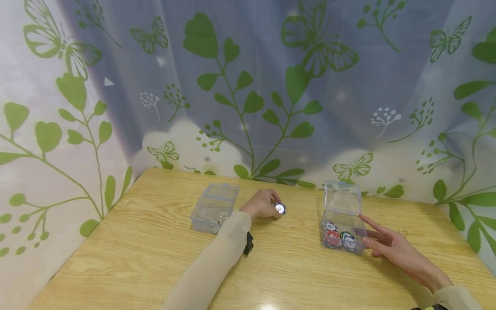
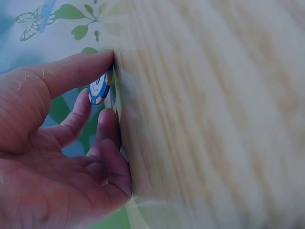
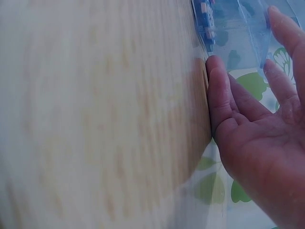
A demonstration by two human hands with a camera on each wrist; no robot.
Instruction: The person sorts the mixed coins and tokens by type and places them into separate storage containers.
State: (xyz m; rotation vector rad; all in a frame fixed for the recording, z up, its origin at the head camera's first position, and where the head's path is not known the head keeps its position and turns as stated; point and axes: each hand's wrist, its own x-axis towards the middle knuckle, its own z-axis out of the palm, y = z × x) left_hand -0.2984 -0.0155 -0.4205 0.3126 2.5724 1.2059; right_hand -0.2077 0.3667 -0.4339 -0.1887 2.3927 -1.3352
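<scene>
My left hand [image 1: 263,204] pinches a blue-and-white poker chip [image 1: 280,209] just over the middle of the table. In the left wrist view the chip [image 2: 98,88] shows below the outstretched thumb, at the tip of a finger. To the right stands a clear plastic box [image 1: 341,219], its lid raised, with several chips inside, among them a red one [image 1: 332,238]. My right hand [image 1: 399,252] touches that box's right side with fairly straight fingers. From the right wrist view, the same hand [image 3: 267,114] lies low along the table by the box's see-through wall [image 3: 238,33].
Left of my left hand, a second clear box [image 1: 205,213] stands with its lid open and some shiny metal rings [image 1: 222,218] inside. A patterned curtain [image 1: 248,94] hangs behind the wooden table [image 1: 147,241].
</scene>
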